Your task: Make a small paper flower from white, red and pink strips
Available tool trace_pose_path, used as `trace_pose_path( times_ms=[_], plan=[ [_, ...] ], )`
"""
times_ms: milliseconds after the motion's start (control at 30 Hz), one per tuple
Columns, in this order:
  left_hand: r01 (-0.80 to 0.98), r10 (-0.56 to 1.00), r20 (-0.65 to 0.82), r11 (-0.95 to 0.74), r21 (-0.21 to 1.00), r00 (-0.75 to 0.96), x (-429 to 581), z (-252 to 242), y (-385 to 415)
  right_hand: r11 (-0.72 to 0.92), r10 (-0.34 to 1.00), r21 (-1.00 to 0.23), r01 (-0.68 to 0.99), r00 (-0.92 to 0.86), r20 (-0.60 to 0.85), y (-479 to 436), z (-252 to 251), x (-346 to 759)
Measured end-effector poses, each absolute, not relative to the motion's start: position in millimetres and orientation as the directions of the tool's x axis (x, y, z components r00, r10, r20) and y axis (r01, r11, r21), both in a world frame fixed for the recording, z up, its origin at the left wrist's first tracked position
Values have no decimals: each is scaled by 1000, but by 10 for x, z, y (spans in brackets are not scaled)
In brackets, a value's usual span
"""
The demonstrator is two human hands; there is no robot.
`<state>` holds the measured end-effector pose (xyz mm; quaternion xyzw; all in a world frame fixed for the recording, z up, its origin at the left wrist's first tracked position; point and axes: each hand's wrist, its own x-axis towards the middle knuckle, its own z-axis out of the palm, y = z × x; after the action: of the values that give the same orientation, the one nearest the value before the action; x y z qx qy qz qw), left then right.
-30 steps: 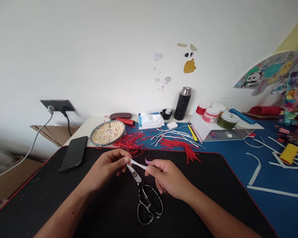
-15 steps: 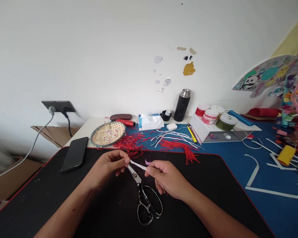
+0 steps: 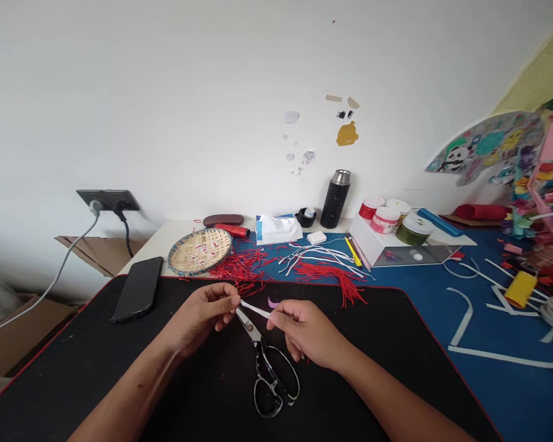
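A short white strip point(image 3: 255, 309) stretches between my two hands, a little above the black mat point(image 3: 350, 393). My left hand point(image 3: 215, 305) pinches its left end between thumb and fingertips. The other end sits in the pinch of my right hand point(image 3: 301, 325). Beneath the strip lies a pair of scissors point(image 3: 262, 353) with black handles toward me; the blade tips are hidden behind my left fingers. A small purple curl point(image 3: 273, 303) shows just beside my right fingertips.
Behind the hands lie red cords point(image 3: 244, 267), white cords point(image 3: 322, 255) and a woven basket point(image 3: 200, 250). A phone point(image 3: 138, 288) rests at left. Farther back stand a black flask point(image 3: 335, 199) and several jars on a white box point(image 3: 373, 245). White strips point(image 3: 507, 357) lie at right.
The view has shifted slightly, so the background sits a little lower and to the left. Both hands keep their pinch on the white strip, with hardly any movement.
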<state>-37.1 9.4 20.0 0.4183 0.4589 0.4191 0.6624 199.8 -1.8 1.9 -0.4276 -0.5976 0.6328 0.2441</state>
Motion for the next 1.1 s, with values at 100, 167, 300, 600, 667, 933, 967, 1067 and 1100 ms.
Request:
trace_pose_path(
  times_ms=[100, 167, 300, 600, 667, 933, 967, 1067, 1100],
  plan=[
    [-214, 942, -257, 302, 929, 216, -340, 181, 95, -166, 818, -963, 212, -516, -255, -14, 14, 1996],
    [-257, 948, -244, 292, 921, 204, -321, 163, 99, -170, 815, -962, 215, -518, -260, -10, 5, 2000],
    [-321, 961, -219, 264, 910, 169, -336, 138, 113, -158, 821, -964, 214, -514, -249, 7, -28, 2011],
    [-88, 900, -252, 301, 950, 356, -423, 176, 103, -197, 819, -965, 175, -512, -260, -3, 28, 2000],
    [-84, 907, -238, 283, 955, 348, -428, 169, 105, -215, 809, -963, 161, -524, -268, -13, 46, 1998],
    [-69, 909, -242, 281, 957, 339, -437, 152, 117, -239, 788, -958, 156, -546, -286, -19, 52, 1998],
    [-68, 908, -244, 283, 957, 340, -436, 146, 119, -241, 787, -957, 159, -546, -289, -20, 49, 1999],
    [-49, 910, -248, 279, 959, 331, -426, 119, 129, -238, 788, -958, 158, -546, -286, -25, 40, 2003],
    [-35, 914, -245, 270, 962, 322, -421, 110, 134, -237, 788, -959, 156, -546, -284, -26, 37, 2004]
  ],
)
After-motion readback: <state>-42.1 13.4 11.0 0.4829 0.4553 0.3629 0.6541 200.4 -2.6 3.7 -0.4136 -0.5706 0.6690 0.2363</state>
